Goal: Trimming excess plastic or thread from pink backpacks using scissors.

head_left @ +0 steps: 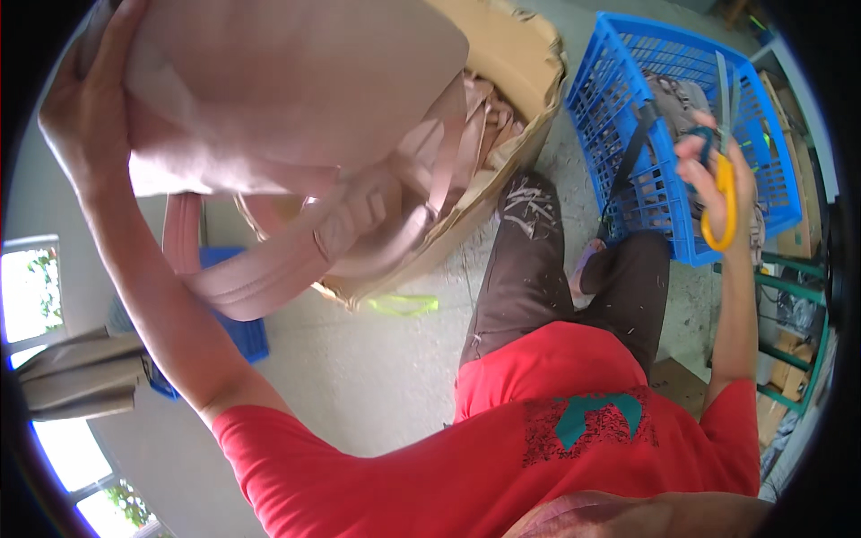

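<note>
Pink bag held up left, scissors raised right

Left hand point(90, 134) clamped on the side edge of a large dusty-pink fabric bag point(278, 99); thumb on the near face, other fingers partly hidden. Right hand point(743, 184) closed around yellow-handled metal scissors point(726, 184), blades pointing up; blade gap blurred, can't tell.

Bag sits above a big tan cardboard box point(516, 45), wide padded pink straps point(269, 282) dangling from it past the box rim. More pink fabric pieces point(493, 117) inside box. Scissors well apart from bag, in front of a blue plastic lattice crate point(679, 193) holding grey-brown fabric point(673, 103). Pale thread scraps point(534, 206) on dark brown trousers point(511, 287); yellow-green strip point(408, 306) on floor.

Handling, my judgement: tension the panel with the left hand so edges and loose ends show; let straps hang free of the box rim; keep blades shut and off the cloth while turning it; if snipping, use tips only, flat to the seam, away from left fingers.
</note>
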Available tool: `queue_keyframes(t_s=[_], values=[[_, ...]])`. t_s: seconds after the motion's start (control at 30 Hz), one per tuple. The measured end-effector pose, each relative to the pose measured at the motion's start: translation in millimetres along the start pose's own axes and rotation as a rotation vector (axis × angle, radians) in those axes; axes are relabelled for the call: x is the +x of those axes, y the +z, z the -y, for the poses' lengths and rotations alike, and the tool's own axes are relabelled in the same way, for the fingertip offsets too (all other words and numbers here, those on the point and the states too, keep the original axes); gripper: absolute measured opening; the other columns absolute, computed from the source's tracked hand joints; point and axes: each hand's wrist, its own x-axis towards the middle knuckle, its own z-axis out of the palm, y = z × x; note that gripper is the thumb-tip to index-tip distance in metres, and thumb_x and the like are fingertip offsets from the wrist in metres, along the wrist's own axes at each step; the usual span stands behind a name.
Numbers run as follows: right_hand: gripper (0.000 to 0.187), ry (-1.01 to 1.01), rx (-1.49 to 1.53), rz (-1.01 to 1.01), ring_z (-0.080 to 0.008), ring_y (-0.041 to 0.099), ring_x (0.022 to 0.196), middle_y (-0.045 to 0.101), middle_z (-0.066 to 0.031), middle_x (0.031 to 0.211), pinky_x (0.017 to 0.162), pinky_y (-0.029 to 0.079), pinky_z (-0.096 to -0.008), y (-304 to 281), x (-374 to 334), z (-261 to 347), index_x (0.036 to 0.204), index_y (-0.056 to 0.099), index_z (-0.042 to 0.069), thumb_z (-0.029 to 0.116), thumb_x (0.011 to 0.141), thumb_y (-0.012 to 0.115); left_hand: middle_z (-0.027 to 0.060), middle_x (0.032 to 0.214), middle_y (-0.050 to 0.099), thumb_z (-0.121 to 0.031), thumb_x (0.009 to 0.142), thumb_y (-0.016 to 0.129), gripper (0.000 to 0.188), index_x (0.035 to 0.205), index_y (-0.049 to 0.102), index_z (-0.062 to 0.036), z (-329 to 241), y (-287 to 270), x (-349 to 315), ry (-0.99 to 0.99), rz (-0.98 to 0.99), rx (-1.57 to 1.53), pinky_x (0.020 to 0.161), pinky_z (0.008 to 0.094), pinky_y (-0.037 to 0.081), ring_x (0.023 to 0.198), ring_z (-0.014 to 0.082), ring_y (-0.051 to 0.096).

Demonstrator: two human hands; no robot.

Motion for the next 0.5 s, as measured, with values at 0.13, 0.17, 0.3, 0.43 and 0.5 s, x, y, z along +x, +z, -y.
queue_keyframes(t_s=[0.13, 0.17, 0.3, 0.43, 0.5], values=[[0.052, -0.189, 0.217, -0.026, -0.0149, 0.055, 0.085, 0.057, -0.0074, 0.092, 0.075, 0.043, -0.0246, 4.2, 11.6, 23.4, 0.123, 0.041, 0.001, 0.020, 0.080, 0.062, 0.0059, 0.080, 0.064, -0.030, 0.075, 0.068, 0.032, 0.093, 0.065, -0.0034, -47.2, -32.4, 21.8, -0.153, 0.106, -0.510, 0.067, 0.0281, 0.051, 0.068, 0.0169, 0.061], [0.056, -0.241, 0.330, -0.018, -0.0125, 0.055, 0.084, 0.057, -0.0064, 0.093, 0.075, 0.043, -0.0231, 5.7, 16.6, 30.5, 0.124, 0.041, 0.004, 0.020, 0.077, 0.066, 0.0059, 0.080, 0.064, -0.030, 0.075, 0.068, 0.032, 0.093, 0.065, -0.0034, -55.3, -40.6, 24.4, -0.115, 0.091, -0.532, 0.067, 0.0281, 0.051, 0.068, 0.0169, 0.061], [0.075, -0.254, 0.747, 0.092, -0.0141, 0.055, 0.085, 0.057, -0.0093, 0.094, 0.076, 0.043, -0.0258, 5.8, 5.6, 47.9, 0.128, 0.034, 0.006, 0.033, 0.069, 0.073, 0.0042, 0.080, 0.063, -0.023, 0.077, 0.066, 0.025, 0.094, 0.063, -0.0046, -101.8, -13.9, 4.7, -0.177, 0.421, -0.997, 0.061, 0.0236, 0.049, 0.068, 0.0113, 0.059], [0.055, -0.089, 0.546, 0.084, -0.0112, 0.053, 0.075, 0.056, -0.0030, 0.082, 0.071, 0.043, -0.0246, 12.7, -39.4, 57.8, 0.120, 0.045, 0.005, 0.011, 0.069, 0.068, 0.0010, 0.079, 0.062, -0.011, 0.072, 0.067, 0.021, 0.090, 0.064, -0.0006, -165.8, 12.1, -64.6, -0.086, 0.745, -1.005, 0.064, 0.0212, 0.045, 0.070, 0.0053, 0.053], [0.048, -0.056, 0.378, 0.035, -0.0082, 0.051, 0.073, 0.056, -0.0009, 0.077, 0.068, 0.042, -0.0222, 17.3, -62.9, 38.9, 0.114, 0.050, 0.007, 0.004, 0.068, 0.065, 0.0035, 0.079, 0.064, -0.014, 0.070, 0.071, 0.028, 0.092, 0.062, 0.0017, -180.8, 29.4, -86.0, 0.045, 0.790, -0.975, 0.065, 0.0229, 0.046, 0.070, 0.0072, 0.054]])
